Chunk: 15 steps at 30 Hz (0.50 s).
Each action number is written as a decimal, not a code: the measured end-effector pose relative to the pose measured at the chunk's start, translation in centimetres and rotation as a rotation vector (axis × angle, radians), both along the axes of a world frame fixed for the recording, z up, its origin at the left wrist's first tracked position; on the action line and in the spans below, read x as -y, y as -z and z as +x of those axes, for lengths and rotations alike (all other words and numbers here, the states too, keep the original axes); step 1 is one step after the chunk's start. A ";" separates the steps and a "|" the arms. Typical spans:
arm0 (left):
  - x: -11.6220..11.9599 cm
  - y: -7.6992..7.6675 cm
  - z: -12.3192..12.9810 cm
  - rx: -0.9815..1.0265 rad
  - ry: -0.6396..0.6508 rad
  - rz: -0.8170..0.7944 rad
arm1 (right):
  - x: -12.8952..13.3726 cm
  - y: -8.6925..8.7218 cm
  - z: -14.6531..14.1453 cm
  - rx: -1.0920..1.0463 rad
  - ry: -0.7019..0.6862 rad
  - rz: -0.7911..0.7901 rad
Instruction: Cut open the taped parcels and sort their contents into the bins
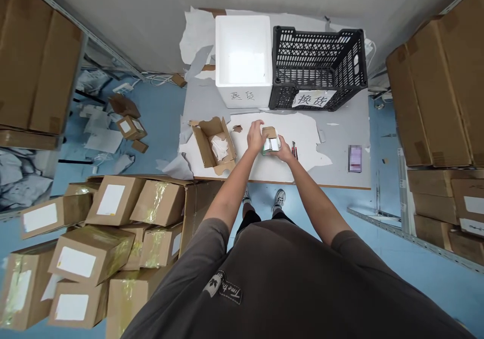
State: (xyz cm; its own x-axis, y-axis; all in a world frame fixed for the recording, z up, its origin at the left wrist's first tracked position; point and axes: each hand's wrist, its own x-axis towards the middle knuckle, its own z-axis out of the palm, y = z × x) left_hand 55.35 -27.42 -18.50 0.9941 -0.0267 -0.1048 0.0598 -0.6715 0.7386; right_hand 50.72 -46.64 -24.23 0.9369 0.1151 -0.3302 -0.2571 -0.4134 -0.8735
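Note:
Near the middle of the table, my left hand (256,136) and my right hand (284,149) hold a small box (270,144) between them. The box is white and green, with a brown cardboard flap raised at its far side. My left fingers curl at its left edge, and my right fingers wrap round its lower right side. Left of my hands stands an open brown carton (205,150) with crumpled white paper (219,148) inside. A red and black cutter (294,150) lies just right of my right hand.
A white bin (244,88) and a black crate (319,84) stand at the table's back. A phone (355,158) lies at the right. Taped cartons (113,200) are piled at lower left; more boxes (438,92) line the right side.

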 end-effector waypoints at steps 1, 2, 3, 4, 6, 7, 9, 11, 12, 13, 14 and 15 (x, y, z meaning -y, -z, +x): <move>0.0 -0.1 -0.1 0.035 0.086 0.012 | 0.0 0.0 0.0 0.003 0.005 -0.004; 0.0 -0.3 -0.4 0.054 0.190 0.028 | -0.1 -0.1 0.1 0.003 0.009 -0.007; -0.1 -0.5 -0.6 0.056 0.292 0.046 | -0.2 -0.1 0.1 0.002 0.013 -0.007; -0.3 -0.8 -0.8 0.050 0.378 0.068 | -0.3 -0.2 0.2 -0.002 0.017 -0.005; -0.6 -1.4 -1.1 0.033 0.481 0.113 | -0.6 -0.5 0.4 -0.023 0.017 0.003; -0.7 -1.7 -1.2 0.020 0.509 0.133 | -0.7 -0.7 0.4 -0.047 0.014 0.005; -1.0 -2.3 -1.1 -0.019 0.549 0.165 | -0.8 -1.2 0.4 -0.127 0.010 -0.009; -1.3 -2.7 -0.8 -0.049 0.557 0.175 | -0.3 -1.7 0.3 -0.244 0.010 -0.042; -1.4 -2.8 -0.7 -0.050 0.550 0.165 | 0.1 -1.9 0.2 -0.297 0.004 -0.054; -1.6 -2.8 -0.6 -0.046 0.538 0.142 | 0.6 -2.2 0.1 -0.330 -0.007 -0.058; -1.8 -2.8 -0.6 -0.042 0.520 0.106 | 1.1 -2.4 0.0 -0.333 -0.019 -0.054; -2.0 -2.7 -0.7 -0.046 0.496 0.062 | 1.6 -2.7 -0.1 -0.306 -0.031 -0.041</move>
